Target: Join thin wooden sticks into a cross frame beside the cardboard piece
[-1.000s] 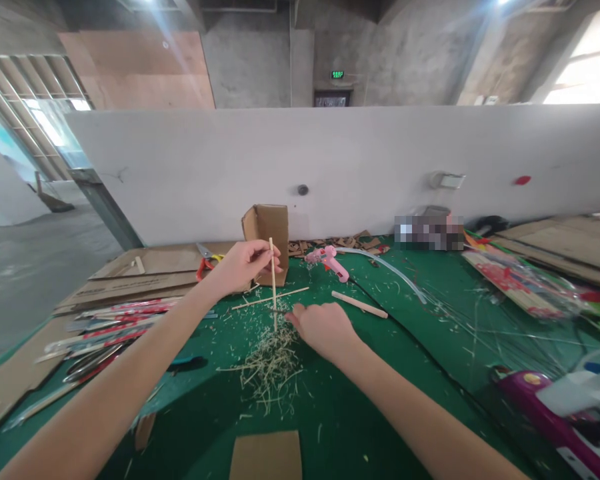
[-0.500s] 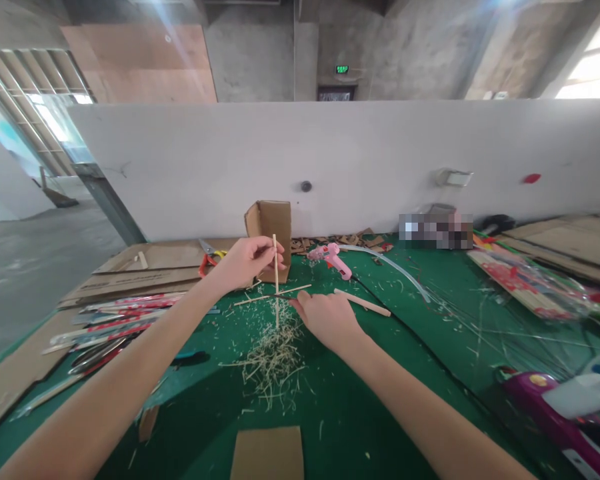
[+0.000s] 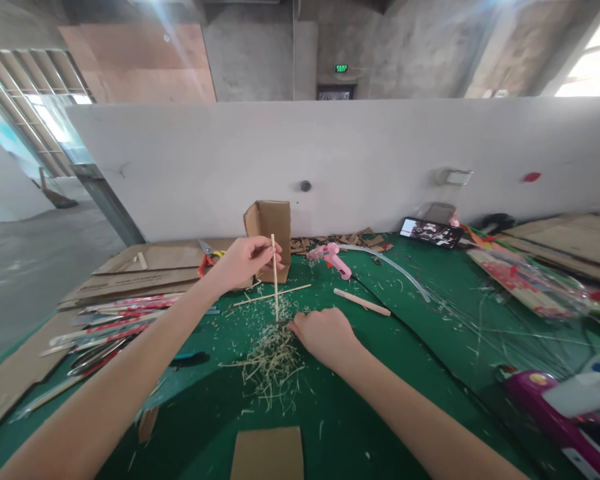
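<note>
Pinched near its upper end, a thin wooden stick stands nearly upright in my left hand. My right hand is closed around a thin dark blade, whose handle is hidden in the fingers. The blade lies across the stick's lower end, just above a heap of curled wood shavings. Behind the upright stick another thin stick lies on the green tabletop. A folded cardboard piece stands behind my left hand.
A pink glue gun with a black cord lies beyond my right hand, near a round wooden rod. Scissors and packaged sticks are at left. A phone leans by the white partition. A cardboard square lies in front.
My right hand has moved down and toward me, taking the blade from mid-stick to the stick's lower end. My left hand and the stick have barely moved.
</note>
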`<act>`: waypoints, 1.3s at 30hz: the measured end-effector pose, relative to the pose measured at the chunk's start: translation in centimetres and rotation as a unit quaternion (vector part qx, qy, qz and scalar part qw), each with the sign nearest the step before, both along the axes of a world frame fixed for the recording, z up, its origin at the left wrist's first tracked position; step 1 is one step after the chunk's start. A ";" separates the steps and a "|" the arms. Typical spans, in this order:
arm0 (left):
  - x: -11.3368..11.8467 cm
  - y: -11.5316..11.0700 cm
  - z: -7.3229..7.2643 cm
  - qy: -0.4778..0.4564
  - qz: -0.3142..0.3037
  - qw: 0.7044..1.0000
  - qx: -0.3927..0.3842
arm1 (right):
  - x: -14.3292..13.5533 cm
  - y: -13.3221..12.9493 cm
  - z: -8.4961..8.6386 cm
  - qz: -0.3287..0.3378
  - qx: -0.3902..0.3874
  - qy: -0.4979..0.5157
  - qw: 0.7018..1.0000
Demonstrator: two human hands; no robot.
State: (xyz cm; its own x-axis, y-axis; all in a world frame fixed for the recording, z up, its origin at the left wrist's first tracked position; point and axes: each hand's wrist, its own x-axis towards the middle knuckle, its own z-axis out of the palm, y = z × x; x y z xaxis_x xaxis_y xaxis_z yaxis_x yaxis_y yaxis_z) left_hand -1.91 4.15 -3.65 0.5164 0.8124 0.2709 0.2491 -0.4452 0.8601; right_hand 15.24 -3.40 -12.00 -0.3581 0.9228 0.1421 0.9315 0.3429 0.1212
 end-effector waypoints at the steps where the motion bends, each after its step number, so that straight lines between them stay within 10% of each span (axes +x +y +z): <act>1: 0.0 0.0 0.0 0.000 -0.001 1.000 0.000 | 0.0 -0.1 -0.1 0.014 -0.007 0.000 1.000; 39: -0.1 -0.4 0.0 -0.019 -0.014 0.997 0.068 | 1.3 0.5 0.5 0.000 0.023 -0.004 1.000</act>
State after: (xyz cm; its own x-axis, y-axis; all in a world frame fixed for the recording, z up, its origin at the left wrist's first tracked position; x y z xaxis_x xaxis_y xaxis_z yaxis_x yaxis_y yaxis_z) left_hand -2.00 3.79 -3.63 0.5262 0.7515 0.3980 0.2031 -0.5656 0.7993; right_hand 16.49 -2.89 -11.47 -0.3591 0.9154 0.1818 0.9305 0.3361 0.1452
